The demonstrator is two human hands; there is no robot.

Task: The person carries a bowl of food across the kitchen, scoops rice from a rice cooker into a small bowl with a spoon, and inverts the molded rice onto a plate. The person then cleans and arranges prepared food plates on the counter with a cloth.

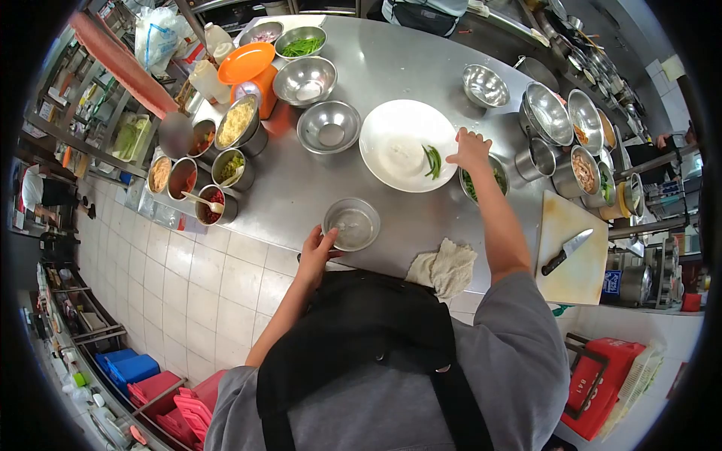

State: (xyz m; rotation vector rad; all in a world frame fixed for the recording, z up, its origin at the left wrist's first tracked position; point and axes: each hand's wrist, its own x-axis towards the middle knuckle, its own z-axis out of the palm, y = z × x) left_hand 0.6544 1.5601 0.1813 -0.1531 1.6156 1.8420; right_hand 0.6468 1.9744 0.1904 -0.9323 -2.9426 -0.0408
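A large white plate (391, 150) lies on the steel table, with a few green strips (432, 161) on its right side. My right hand (472, 150) is at the plate's right edge, above a steel bowl of greens (496, 184) that my forearm partly covers. Its fingers are bent, and whether they hold anything is too small to tell. Nearer to me, my left hand (319, 248) grips the left rim of a small steel bowl (353, 224), which looks empty. Two more steel bowls (329, 126) (305, 81) stand left of the plate.
Left are an orange scale (248, 63) and several containers of ingredients (238, 122). A cloth (444, 268) lies at the front edge. Right are a cutting board (564, 225), a knife (567, 251) and steel bowls (547, 113). A person (425, 15) stands across the table.
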